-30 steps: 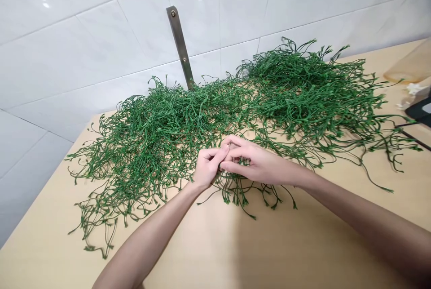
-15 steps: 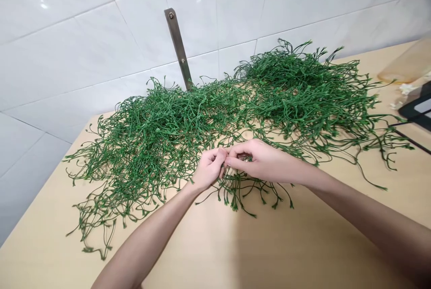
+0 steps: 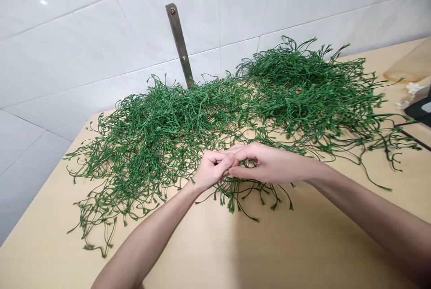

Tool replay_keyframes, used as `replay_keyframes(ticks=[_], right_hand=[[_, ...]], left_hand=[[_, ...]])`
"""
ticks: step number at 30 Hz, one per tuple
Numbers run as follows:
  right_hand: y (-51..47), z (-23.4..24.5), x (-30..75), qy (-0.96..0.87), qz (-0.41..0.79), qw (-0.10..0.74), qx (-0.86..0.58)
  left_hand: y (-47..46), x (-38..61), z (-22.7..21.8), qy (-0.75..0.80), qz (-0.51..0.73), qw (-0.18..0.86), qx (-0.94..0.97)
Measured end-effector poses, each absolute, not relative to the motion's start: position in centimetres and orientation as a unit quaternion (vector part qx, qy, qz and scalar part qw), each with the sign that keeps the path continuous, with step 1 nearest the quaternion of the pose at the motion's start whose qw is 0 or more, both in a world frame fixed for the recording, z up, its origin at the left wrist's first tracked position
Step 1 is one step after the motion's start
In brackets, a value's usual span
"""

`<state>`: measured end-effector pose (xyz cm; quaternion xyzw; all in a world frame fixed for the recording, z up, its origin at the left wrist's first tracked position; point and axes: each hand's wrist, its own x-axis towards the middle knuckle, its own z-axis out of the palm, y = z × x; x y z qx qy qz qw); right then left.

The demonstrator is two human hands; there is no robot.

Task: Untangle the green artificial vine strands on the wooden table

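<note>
My left hand and my right hand meet above the middle of the table, fingertips touching. Both are closed, thumbs pressed in toward the fingers. Whatever lies between the fingertips is hidden by them. Under and just in front of the hands is a small cluster of thin green artificial stems with small forked tips, partly covered by my right hand. Behind the hands spreads a large tangled heap of the same stems, and a denser pile lies back right.
The pale wooden table runs up to a white tiled wall. A metal bracket rises against the wall behind the heap. At the right edge are a translucent amber object, small white pieces and a dark-framed object.
The view has shifted slightly. My fingers have changed position a little where they meet, with the left thumb now farther over toward the right hand. The heaps have not visibly moved.
</note>
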<state>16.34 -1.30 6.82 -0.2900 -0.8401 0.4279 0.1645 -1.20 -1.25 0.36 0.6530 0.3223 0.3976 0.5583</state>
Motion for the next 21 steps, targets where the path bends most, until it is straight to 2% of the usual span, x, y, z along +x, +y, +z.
replay_keyframes(ticks=[3,7,11,14,21], right_hand=[[-1.1,6.5,16.1,-0.846,0.426,0.146,-0.285],[-1.0,5.8,16.0,-0.827,0.44,0.172,-0.303],[-1.3,5.7,16.2,-0.839,0.362,0.186,-0.361],[-1.6,6.2,16.2,-0.854,0.326,0.196,-0.354],[-2.0,7.8,15.8,-0.791,0.493,0.171,-0.318]], left_hand=[[-1.2,-1.2,0.2,0.323,0.404,0.553,0.653],[-1.3,-1.4,0.0,0.336,0.411,0.543,0.651],[-1.4,-1.4,0.2,0.349,0.419,0.54,0.641],[-1.5,-1.2,0.4,0.348,0.406,0.551,0.64],[-0.8,-2.1,0.4,0.29,0.248,0.7,0.603]])
